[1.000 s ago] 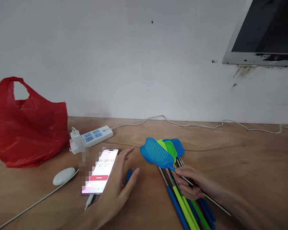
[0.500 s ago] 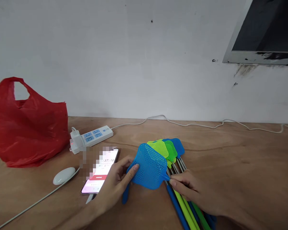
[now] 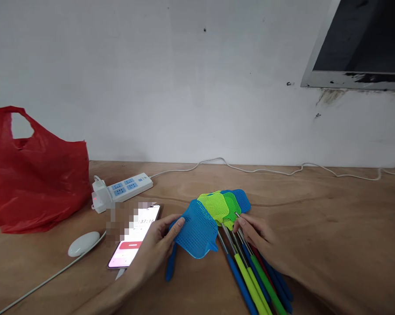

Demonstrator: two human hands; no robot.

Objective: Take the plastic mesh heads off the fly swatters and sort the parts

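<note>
Metal rod [image 3: 237, 215] pulled clear of blue mesh head [image 3: 197, 231]; left fingers [image 3: 178, 226] pinch head, right fingers [image 3: 250, 229] grip rod.

- Single view, worn on the head: looks from above the near side of the brown wooden tabletop [image 3: 331, 227], facing forward and tilted down.
- Far limit: flat white painted wall [image 3: 151, 87], met roughly square-on, filling the upper half.
- Closer in: bare left hand [image 3: 159, 238] and bare right hand [image 3: 258, 232], near and mid-frame.
- Coverage wide: red plastic carrier bag [image 3: 40, 179] cropped at left; dark grey-framed panel [image 3: 364, 43] cropped at far right.
</note>
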